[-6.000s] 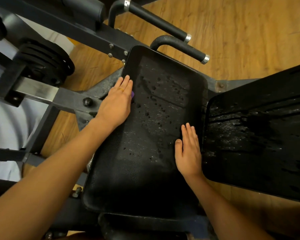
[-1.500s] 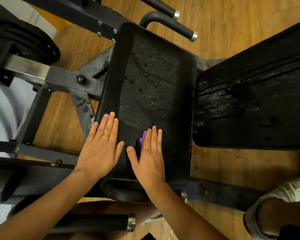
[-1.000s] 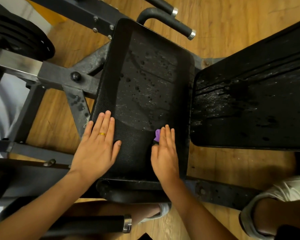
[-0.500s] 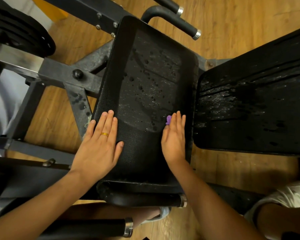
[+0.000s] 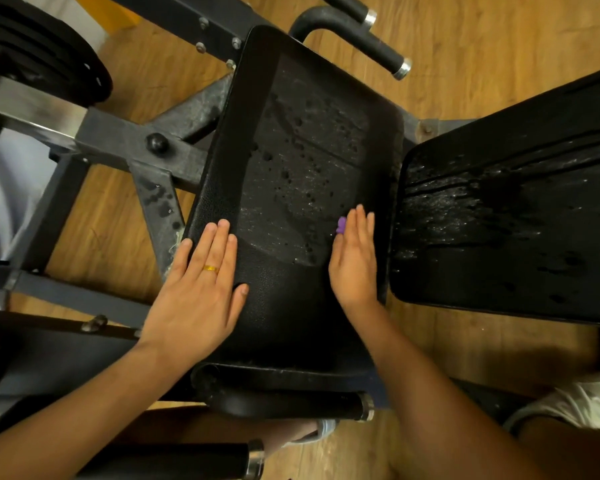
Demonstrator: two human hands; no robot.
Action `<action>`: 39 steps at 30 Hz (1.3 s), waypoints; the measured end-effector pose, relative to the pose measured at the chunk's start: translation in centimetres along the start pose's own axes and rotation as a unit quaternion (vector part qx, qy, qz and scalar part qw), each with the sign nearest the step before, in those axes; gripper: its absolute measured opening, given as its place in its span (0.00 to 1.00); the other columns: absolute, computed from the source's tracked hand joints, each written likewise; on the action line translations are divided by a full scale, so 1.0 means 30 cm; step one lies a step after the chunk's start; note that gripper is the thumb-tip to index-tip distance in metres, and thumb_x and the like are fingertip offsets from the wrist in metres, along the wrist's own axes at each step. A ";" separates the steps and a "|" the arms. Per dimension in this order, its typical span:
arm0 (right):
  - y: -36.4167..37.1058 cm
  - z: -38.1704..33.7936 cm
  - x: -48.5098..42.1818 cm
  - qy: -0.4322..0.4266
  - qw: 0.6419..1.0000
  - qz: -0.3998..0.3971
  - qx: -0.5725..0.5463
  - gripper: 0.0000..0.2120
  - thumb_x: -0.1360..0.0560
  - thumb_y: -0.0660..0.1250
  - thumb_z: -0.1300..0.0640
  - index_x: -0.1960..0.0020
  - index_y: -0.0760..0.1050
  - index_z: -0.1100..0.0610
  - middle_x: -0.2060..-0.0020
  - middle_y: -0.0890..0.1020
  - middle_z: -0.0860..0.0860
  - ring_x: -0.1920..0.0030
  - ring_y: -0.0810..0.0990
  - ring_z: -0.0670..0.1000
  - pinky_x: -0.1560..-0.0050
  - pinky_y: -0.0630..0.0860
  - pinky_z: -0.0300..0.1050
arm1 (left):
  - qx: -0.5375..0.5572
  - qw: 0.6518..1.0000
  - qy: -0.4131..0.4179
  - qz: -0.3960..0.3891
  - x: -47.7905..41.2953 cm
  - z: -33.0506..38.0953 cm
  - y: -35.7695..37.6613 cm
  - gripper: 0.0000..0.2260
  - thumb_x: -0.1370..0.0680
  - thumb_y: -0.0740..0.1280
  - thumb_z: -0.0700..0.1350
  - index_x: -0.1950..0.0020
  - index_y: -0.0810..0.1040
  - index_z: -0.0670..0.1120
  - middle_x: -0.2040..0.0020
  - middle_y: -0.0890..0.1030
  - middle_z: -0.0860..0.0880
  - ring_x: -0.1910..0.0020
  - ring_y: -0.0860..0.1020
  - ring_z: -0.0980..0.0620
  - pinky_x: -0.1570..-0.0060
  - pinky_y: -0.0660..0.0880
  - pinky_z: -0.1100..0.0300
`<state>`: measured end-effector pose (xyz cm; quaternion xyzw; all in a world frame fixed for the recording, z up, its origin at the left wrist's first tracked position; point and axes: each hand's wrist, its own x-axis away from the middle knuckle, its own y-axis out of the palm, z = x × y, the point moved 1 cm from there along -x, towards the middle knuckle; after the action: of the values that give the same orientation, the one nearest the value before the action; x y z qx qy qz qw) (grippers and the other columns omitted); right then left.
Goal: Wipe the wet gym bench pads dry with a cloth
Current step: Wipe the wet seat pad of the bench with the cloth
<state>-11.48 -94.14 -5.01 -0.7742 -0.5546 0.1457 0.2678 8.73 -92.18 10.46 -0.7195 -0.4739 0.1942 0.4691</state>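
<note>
Far left: weight plates (image 5: 49, 67) and steel frame (image 5: 118, 140), not involved. Left hand (image 5: 201, 292) is laid flat on the near-left part of the seat pad (image 5: 302, 150), fingers straight and slightly spread, nothing held; a ring (image 5: 211, 268) is worn. It is judged to be a brace only. The pad's near band looks matte and dry; beaded droplets are seen across its middle and far half. Purple cloth (image 5: 341, 225) is pressed onto the pad near its right edge, mostly hidden under the right hand (image 5: 355, 261); only a small tuft shows beside the index finger. Right hand is flat, fingers straight and together, cloth pinned beneath rather than gripped. Step in hand is judged as wiping the seat pad. To be done well: pressure kept even under the whole palm, strokes overlapped and carried from the dry band up into the droplets, right rim not skipped. Cloth looks small, so refolding is advised. Back pad (image 5: 516, 220) at right is streaked wet, untouched.
</note>
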 end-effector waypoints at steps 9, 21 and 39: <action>-0.017 0.003 -0.038 0.021 1.000 0.010 -0.015 0.25 0.14 0.52 0.58 0.18 0.52 0.60 0.18 0.52 0.51 0.18 0.45 0.49 0.29 0.36 0.27 | 0.007 1.000 -0.002 -0.003 -0.001 0.002 0.000 0.32 0.17 0.50 0.55 0.20 0.55 0.35 0.19 0.52 0.36 0.18 0.51 0.41 0.21 0.53 0.42; -0.049 0.012 -0.347 0.039 0.999 -0.002 -0.002 0.24 0.13 0.50 0.57 0.19 0.54 0.63 0.18 0.54 0.55 0.18 0.45 0.55 0.21 0.47 0.44 | 0.023 1.000 -0.002 0.002 -0.004 0.001 0.003 0.31 0.18 0.52 0.55 0.21 0.57 0.35 0.19 0.54 0.36 0.19 0.53 0.41 0.22 0.55 0.41; -0.054 0.037 -0.482 0.033 0.999 0.004 0.006 0.24 0.13 0.49 0.57 0.19 0.53 0.62 0.18 0.53 0.54 0.18 0.44 0.55 0.21 0.46 0.44 | 0.037 0.999 -0.006 0.008 -0.011 0.003 0.011 0.32 0.19 0.52 0.54 0.22 0.60 0.33 0.19 0.56 0.36 0.19 0.56 0.40 0.24 0.57 0.40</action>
<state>-18.27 -107.02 -6.03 -0.7795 -0.5412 0.1244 0.2898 8.66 -92.45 10.08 -0.7042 -0.4637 0.2195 0.4908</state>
